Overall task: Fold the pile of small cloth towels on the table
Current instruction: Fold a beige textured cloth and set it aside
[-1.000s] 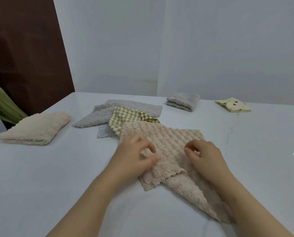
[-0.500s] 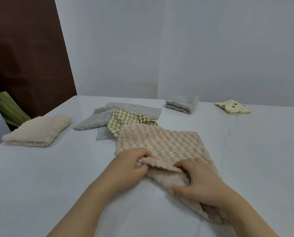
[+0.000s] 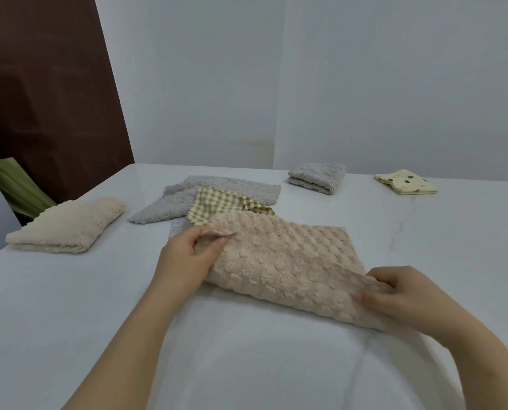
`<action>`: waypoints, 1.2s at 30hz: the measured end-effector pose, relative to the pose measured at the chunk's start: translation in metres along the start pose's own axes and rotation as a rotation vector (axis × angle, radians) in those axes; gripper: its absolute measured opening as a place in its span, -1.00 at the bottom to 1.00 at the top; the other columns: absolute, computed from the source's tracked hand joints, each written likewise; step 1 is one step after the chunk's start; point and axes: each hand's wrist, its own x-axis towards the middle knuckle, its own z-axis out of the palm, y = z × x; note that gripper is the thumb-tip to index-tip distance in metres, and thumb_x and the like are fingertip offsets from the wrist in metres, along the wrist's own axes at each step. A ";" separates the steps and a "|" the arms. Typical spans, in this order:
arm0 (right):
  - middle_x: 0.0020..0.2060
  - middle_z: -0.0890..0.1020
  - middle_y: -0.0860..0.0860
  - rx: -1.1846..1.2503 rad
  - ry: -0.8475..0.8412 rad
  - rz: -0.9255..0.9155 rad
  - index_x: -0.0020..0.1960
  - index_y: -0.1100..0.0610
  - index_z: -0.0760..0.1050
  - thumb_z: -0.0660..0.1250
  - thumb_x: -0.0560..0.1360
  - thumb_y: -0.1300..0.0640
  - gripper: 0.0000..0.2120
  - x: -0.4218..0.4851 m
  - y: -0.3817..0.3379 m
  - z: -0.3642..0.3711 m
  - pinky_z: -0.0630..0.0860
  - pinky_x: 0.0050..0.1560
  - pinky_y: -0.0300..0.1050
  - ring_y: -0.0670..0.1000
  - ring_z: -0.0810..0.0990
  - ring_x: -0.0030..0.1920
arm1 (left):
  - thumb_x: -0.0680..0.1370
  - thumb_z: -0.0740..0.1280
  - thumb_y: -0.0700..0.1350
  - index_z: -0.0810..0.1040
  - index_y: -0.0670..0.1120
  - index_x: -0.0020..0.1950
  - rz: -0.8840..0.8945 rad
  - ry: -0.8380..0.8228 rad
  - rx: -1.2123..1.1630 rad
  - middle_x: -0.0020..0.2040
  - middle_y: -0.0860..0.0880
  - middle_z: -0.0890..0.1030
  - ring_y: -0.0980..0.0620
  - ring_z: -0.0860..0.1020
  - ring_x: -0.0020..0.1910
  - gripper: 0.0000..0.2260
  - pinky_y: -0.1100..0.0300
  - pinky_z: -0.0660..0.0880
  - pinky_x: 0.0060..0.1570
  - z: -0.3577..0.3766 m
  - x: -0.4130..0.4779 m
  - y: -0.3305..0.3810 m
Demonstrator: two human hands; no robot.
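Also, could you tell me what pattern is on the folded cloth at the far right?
The folded cloth is pale yellow with dark dots; head view.

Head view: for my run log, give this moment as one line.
step: folding beige towel | left hand: pinches left end | right hand: pinches right end | waiting: checked cloth, flat grey towel

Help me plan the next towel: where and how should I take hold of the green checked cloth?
Probably best to pinch its exposed far-left corner, coming from above on the left. The green checked cloth lies on the gray towel, and its near edge is tucked under the beige towel, so only the far side is free to lift.
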 end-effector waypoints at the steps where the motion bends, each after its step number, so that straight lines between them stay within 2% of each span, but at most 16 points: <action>1: -0.45 0.44 0.07 0.024 0.048 0.003 -0.26 0.28 0.48 0.38 0.43 0.12 -0.77 0.001 0.002 0.002 0.28 -0.30 -0.12 -0.01 0.39 -0.39 | 0.50 0.35 -0.11 0.57 0.02 -0.18 -0.011 -0.022 0.078 -0.23 0.10 0.59 0.13 0.51 -0.23 -0.93 0.37 0.37 -0.21 0.001 0.000 -0.002; 3: -0.34 0.58 0.17 0.102 0.137 -0.003 -0.24 0.17 0.56 0.36 0.45 0.13 -0.86 0.005 0.002 0.007 0.35 -0.24 -0.10 0.05 0.50 -0.29 | 0.54 0.30 -0.09 0.51 -0.04 -0.21 -0.030 -0.100 0.219 -0.33 0.05 0.50 0.08 0.43 -0.32 -0.88 0.37 0.28 -0.34 0.005 0.001 -0.008; 5: -0.24 0.63 0.18 0.138 0.166 -0.014 -0.23 0.11 0.57 0.34 0.47 0.13 -0.88 0.007 -0.001 0.013 0.39 -0.18 -0.08 0.09 0.54 -0.22 | 0.57 0.24 -0.08 0.46 -0.07 -0.16 -0.032 -0.197 0.332 -0.33 0.01 0.47 0.06 0.40 -0.32 -0.87 0.27 0.27 -0.33 0.007 0.001 -0.009; 7: -0.24 0.63 0.16 0.140 0.159 -0.015 -0.23 0.10 0.57 0.33 0.48 0.13 -0.88 0.007 -0.002 0.014 0.39 -0.17 -0.09 0.07 0.54 -0.22 | 0.59 0.19 -0.05 0.40 -0.03 -0.15 -0.014 -0.257 0.435 -0.29 -0.02 0.49 0.07 0.40 -0.31 -0.86 0.21 0.27 -0.31 0.006 0.000 -0.008; 10: -0.37 0.57 0.04 0.108 0.073 0.018 -0.25 0.07 0.56 0.35 0.47 0.09 -0.86 0.004 -0.001 0.007 0.37 -0.22 -0.12 0.01 0.50 -0.30 | 0.60 0.16 -0.03 0.36 -0.08 -0.15 -0.011 -0.297 0.528 -0.28 -0.01 0.47 0.09 0.39 -0.31 -0.82 0.20 0.25 -0.32 0.001 0.000 -0.004; 13: -0.37 0.55 0.07 0.038 -0.105 0.068 -0.18 0.15 0.59 0.38 0.44 0.04 -0.83 0.001 0.002 0.001 0.40 -0.23 -0.17 -0.05 0.49 -0.32 | 0.59 0.18 -0.01 0.29 -0.07 -0.25 -0.057 -0.355 0.595 -0.31 0.03 0.42 0.11 0.36 -0.32 -0.75 0.20 0.24 -0.33 -0.002 0.000 -0.003; 16: -0.45 0.53 -0.05 0.058 -0.198 0.096 -0.21 0.11 0.61 0.43 0.41 0.06 -0.88 -0.003 0.000 -0.002 0.38 -0.35 -0.36 -0.15 0.47 -0.41 | 0.56 0.23 0.01 0.41 -0.15 -0.17 -0.140 -0.434 0.528 -0.23 -0.05 0.52 0.04 0.45 -0.25 -0.76 0.17 0.34 -0.24 -0.009 0.001 -0.006; 17: -0.45 0.52 -0.07 0.073 -0.190 0.102 -0.22 0.10 0.61 0.44 0.40 0.08 -0.90 -0.003 0.000 -0.003 0.37 -0.38 -0.36 -0.14 0.46 -0.42 | 0.55 0.25 0.01 0.48 -0.18 -0.10 -0.159 -0.448 0.482 -0.15 -0.10 0.58 0.00 0.52 -0.16 -0.76 0.12 0.42 -0.13 -0.012 0.002 -0.007; 19: -0.41 0.51 -0.02 0.145 -0.129 0.122 -0.21 0.10 0.60 0.45 0.39 0.13 -0.94 -0.003 0.002 -0.006 0.35 -0.40 -0.31 -0.07 0.44 -0.39 | 0.55 0.27 -0.02 0.55 -0.13 -0.01 -0.181 -0.437 0.372 -0.04 -0.06 0.63 0.00 0.58 -0.03 -0.81 0.07 0.50 0.03 -0.015 0.002 -0.006; 22: -0.41 0.43 0.06 0.306 -0.024 0.146 -0.18 0.17 0.57 0.37 0.43 0.27 -0.96 -0.002 0.006 -0.012 0.31 -0.49 -0.31 -0.05 0.38 -0.43 | 0.56 0.28 -0.11 0.58 -0.01 -0.07 -0.232 -0.339 0.066 -0.09 0.05 0.65 0.11 0.62 -0.10 -0.91 0.22 0.55 -0.12 -0.016 0.001 0.000; 24: -0.38 0.46 0.11 0.395 0.049 0.132 -0.18 0.20 0.57 0.32 0.45 0.32 -0.92 0.001 0.008 -0.011 0.36 -0.42 -0.27 -0.02 0.42 -0.39 | 0.55 0.29 -0.13 0.58 -0.02 -0.08 -0.250 -0.257 -0.083 -0.10 0.02 0.66 0.09 0.63 -0.12 -0.91 0.21 0.55 -0.14 -0.014 0.004 0.001; 27: -0.31 0.60 0.10 0.522 0.242 0.110 -0.18 0.17 0.59 0.35 0.45 0.28 -0.92 0.009 0.008 -0.003 0.42 -0.28 -0.13 0.04 0.53 -0.29 | 0.56 0.28 -0.12 0.57 -0.02 -0.08 -0.246 -0.164 -0.134 -0.12 0.02 0.65 0.07 0.61 -0.12 -0.91 0.17 0.54 -0.14 -0.008 0.008 -0.002; 29: -0.32 0.60 0.05 0.519 0.376 0.088 -0.22 0.10 0.58 0.36 0.45 0.26 -0.90 0.016 0.007 0.006 0.39 -0.27 -0.17 -0.01 0.51 -0.30 | 0.55 0.29 -0.08 0.55 -0.09 -0.13 -0.193 -0.099 0.000 -0.16 -0.06 0.63 -0.02 0.59 -0.15 -0.88 0.06 0.51 -0.10 -0.003 0.012 -0.009; 31: -0.33 0.60 -0.01 0.398 0.456 0.058 -0.24 0.03 0.55 0.35 0.45 0.23 -0.85 0.022 0.008 0.016 0.37 -0.27 -0.20 -0.04 0.49 -0.29 | 0.54 0.29 -0.04 0.46 -0.06 -0.26 -0.121 -0.075 0.222 -0.29 -0.03 0.53 0.04 0.48 -0.28 -0.80 0.12 0.39 -0.25 0.002 0.014 -0.015; 33: -0.32 0.59 -0.05 0.266 0.443 0.037 -0.24 0.02 0.51 0.32 0.47 0.22 -0.85 0.025 0.009 0.023 0.36 -0.27 -0.23 -0.06 0.49 -0.28 | 0.55 0.26 -0.02 0.38 0.02 -0.30 -0.066 -0.096 0.384 -0.32 0.04 0.47 0.11 0.41 -0.31 -0.77 0.19 0.29 -0.33 0.006 0.013 -0.019; 36: -0.30 0.56 -0.08 0.118 0.367 0.023 -0.17 0.04 0.50 0.30 0.48 0.23 -0.89 0.027 0.009 0.022 0.31 -0.29 -0.31 -0.15 0.47 -0.25 | 0.56 0.23 0.00 0.38 -0.01 -0.24 -0.046 -0.170 0.543 -0.29 0.04 0.48 0.09 0.41 -0.29 -0.80 0.19 0.28 -0.32 0.005 0.013 -0.020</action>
